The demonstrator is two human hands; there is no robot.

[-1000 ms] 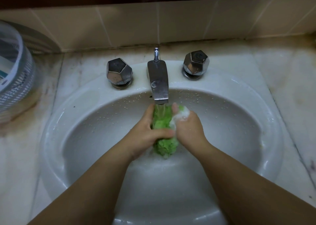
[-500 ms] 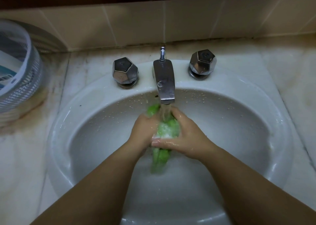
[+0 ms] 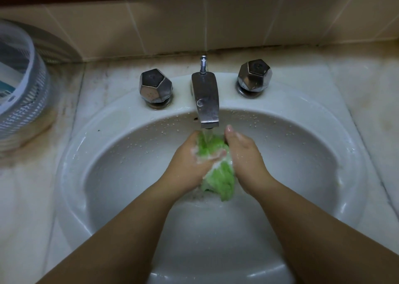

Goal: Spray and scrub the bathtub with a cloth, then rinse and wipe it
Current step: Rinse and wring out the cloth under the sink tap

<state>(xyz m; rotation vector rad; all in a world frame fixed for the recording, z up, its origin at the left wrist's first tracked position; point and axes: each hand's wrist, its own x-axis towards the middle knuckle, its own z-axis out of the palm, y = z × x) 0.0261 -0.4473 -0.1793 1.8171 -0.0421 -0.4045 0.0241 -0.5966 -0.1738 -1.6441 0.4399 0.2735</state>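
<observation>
- Head view: a green cloth (image 3: pixel 218 171), wet and bunched, sits between both hands over the bowl of a white sink (image 3: pixel 121 175), directly under the chrome spout (image 3: pixel 206 102); a thin stream of water falls from the spout onto the top of the cloth, and the cloth's lower end hangs loose below the hands, above the sink floor
- The left hand (image 3: pixel 190 162) grips the cloth from the left side; its fingers are curled across the front of the fabric, with white suds on the knuckles and fingertips
- The right hand (image 3: pixel 244 154) presses against the cloth from the right side; its thumb points up beside the spout's mouth, while its fingers lie behind the fabric, so how tightly they curl cannot be told; droplets show on its back
- Two faceted chrome knobs flank the spout on the sink's back ledge: the left knob (image 3: pixel 155 86) and the right knob (image 3: pixel 254 76); a small pull rod (image 3: pixel 203 64) stands upright behind the spout
- Water beads dot the inner back wall of the bowl; a stained marble counter (image 3: pixel 367 111) surrounds the sink
- A white slotted plastic basket (image 3: pixel 28 102) stands on the counter at the far left, well apart from the hands; beige wall tiles (image 3: pixel 172 28) run along the back
</observation>
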